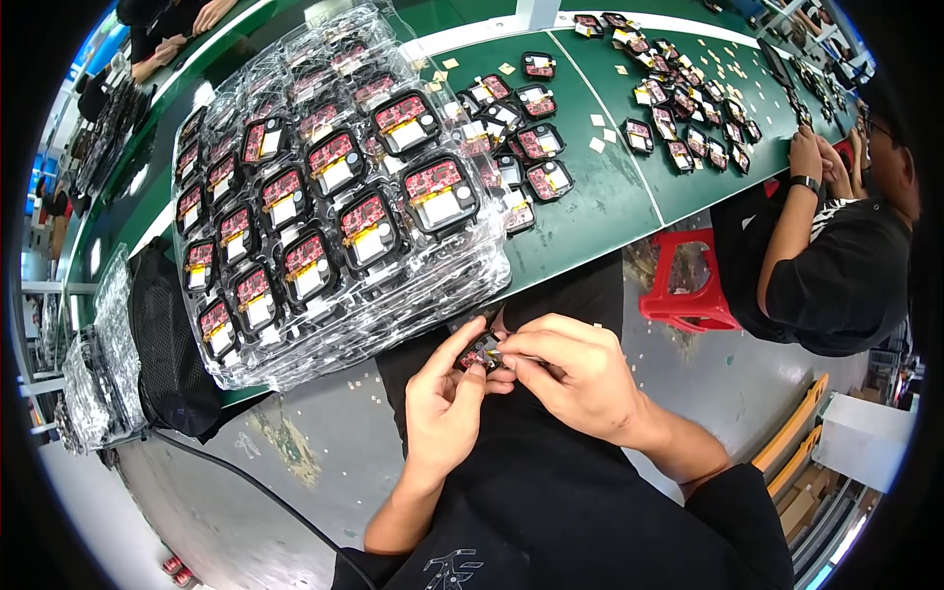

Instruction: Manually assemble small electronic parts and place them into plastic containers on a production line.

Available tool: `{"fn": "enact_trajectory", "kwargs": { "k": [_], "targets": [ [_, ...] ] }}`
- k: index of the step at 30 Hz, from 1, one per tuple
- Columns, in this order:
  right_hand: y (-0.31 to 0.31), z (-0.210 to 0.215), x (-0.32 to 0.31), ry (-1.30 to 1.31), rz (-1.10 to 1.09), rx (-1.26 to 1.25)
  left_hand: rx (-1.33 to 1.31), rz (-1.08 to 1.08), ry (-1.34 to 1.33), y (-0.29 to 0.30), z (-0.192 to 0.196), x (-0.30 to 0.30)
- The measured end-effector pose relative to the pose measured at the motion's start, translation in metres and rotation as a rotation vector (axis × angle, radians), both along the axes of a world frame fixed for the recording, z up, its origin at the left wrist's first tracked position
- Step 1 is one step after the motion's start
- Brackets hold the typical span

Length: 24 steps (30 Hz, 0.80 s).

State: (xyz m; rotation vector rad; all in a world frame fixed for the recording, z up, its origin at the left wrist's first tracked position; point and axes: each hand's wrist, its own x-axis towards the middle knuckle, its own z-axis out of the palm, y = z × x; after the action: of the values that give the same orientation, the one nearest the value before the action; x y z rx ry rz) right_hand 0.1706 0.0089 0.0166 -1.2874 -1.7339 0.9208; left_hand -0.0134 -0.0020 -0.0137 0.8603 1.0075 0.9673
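My left hand (pixel 448 398) is closed around a small black-framed device housing (pixel 479 352) with a red circuit board, held just off the table's near edge above my lap. Against its right side, the thumb and forefinger of my right hand (pixel 570 369) are pinched together. Whatever sits between those fingertips is too small to make out. Ahead and to the left, a tall stack of clear plastic trays (pixel 433 280) bears rows of similar housings (pixel 366 228), each showing a red board, a yellow strip and a silvery-white block.
Loose housings (pixel 539 143) lie beside the trays on the green table (pixel 600 197), with a larger cluster (pixel 678 103) farther right among small pale squares. At the right a co-worker (pixel 836 265) sits near a red stool (pixel 683 280). A black mesh bag (pixel 167 334) hangs left of the trays.
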Motion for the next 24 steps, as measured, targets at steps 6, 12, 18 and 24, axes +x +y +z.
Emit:
{"fn": "enact_trajectory", "kwargs": {
  "k": [6,12,18,24],
  "targets": [
    [0.000,-0.003,-0.001,-0.015,0.015,0.014,0.013,-0.036,0.031,-0.002,-0.001,0.001],
    [0.002,-0.006,-0.003,-0.019,0.005,0.042,0.033,-0.018,0.043,-0.002,-0.003,0.002],
    [0.002,-0.012,-0.006,0.058,-0.007,0.001,0.044,-0.025,0.045,-0.001,-0.003,0.001],
    [0.000,-0.018,-0.009,0.151,-0.046,-0.018,0.057,-0.035,0.041,0.000,-0.001,-0.001]
  ]
}}
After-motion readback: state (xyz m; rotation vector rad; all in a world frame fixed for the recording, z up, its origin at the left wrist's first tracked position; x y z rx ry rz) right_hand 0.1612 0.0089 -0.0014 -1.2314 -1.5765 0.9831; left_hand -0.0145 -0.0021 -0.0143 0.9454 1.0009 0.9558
